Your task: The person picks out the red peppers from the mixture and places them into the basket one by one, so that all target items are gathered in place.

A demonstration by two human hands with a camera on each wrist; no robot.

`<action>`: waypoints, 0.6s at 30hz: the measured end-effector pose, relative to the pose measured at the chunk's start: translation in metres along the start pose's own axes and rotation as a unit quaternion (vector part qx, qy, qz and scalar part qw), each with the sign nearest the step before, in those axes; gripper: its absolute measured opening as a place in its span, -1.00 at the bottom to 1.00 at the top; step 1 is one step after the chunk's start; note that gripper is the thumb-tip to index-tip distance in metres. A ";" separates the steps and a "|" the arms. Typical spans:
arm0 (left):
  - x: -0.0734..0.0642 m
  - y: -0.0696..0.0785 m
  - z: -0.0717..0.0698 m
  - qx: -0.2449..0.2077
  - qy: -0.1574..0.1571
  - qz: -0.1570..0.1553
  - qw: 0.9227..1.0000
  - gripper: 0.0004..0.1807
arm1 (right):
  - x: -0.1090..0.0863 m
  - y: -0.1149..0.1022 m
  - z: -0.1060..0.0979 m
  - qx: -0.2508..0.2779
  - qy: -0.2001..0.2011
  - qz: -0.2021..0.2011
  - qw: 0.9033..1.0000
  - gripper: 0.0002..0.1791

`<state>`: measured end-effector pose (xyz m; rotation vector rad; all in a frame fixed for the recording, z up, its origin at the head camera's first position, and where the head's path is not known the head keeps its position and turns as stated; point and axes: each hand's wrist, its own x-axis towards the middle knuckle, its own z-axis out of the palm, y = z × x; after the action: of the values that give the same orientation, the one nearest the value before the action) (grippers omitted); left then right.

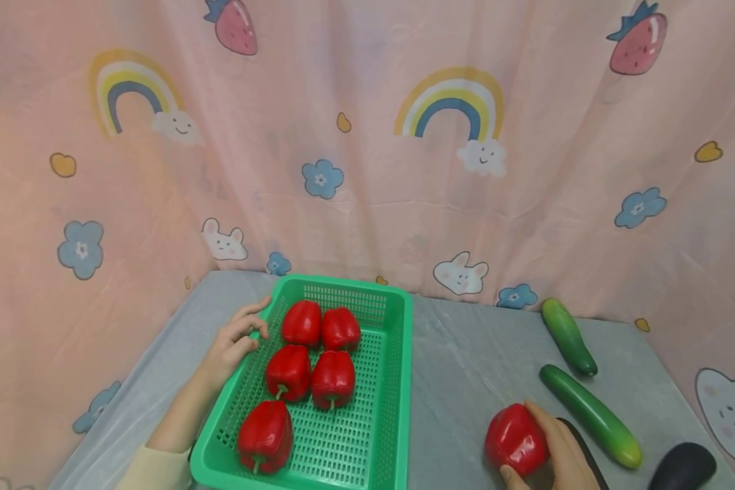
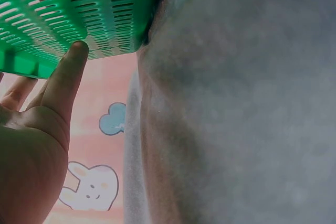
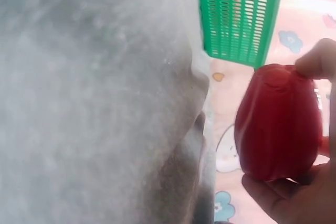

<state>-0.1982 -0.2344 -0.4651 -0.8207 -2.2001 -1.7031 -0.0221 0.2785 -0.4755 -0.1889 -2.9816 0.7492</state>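
My right hand (image 1: 557,446) holds a glossy red bell pepper (image 1: 517,440) at the table's front right. In the right wrist view the thumb and fingers grip the bell pepper (image 3: 278,124) from opposite sides. A green plastic basket (image 1: 398,381) stands left of centre. Several red bell peppers (image 1: 289,371) lie inside it, mostly along its left half. My left hand (image 1: 228,347) is at the basket's left rim, its fingers loosely extended. In the left wrist view its thumb (image 2: 65,82) touches the slotted outer wall of the basket (image 2: 105,9).
Two green cucumber-like vegetables (image 1: 591,415) (image 1: 568,337) lie to the right of my right hand. A dark eggplant (image 1: 682,466) is at the front right, partly cut off. Grey cloth (image 1: 459,361) covers the table. Behind it hangs a pink patterned curtain (image 1: 367,224).
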 end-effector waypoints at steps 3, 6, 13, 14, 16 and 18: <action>0.000 0.000 0.000 0.001 -0.001 0.002 1.000 -0.68 | 0.000 -0.001 -0.002 0.003 0.003 -0.009 1.000 0.47; 0.000 0.001 0.000 0.000 -0.002 0.003 1.000 -0.67 | 0.002 -0.005 -0.007 0.000 -0.010 -0.012 1.000 0.48; 0.000 0.000 0.000 0.000 0.001 0.003 1.000 -0.67 | 0.002 -0.015 -0.011 -0.040 -0.010 -0.066 0.997 0.34; 0.000 0.000 0.000 0.000 0.001 0.002 1.000 -0.67 | 0.002 -0.017 -0.011 -0.045 -0.007 -0.074 0.996 0.31; 0.000 0.000 0.000 -0.001 0.000 0.001 1.000 -0.67 | 0.001 -0.020 -0.011 -0.052 -0.001 -0.085 0.995 0.25; 0.000 0.000 0.000 -0.003 -0.001 -0.001 1.000 -0.67 | 0.001 -0.022 -0.012 -0.056 0.001 -0.086 0.995 0.22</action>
<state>-0.1986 -0.2341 -0.4650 -0.8222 -2.1988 -1.7104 -0.0243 0.2646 -0.4545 0.0631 -2.9901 0.5628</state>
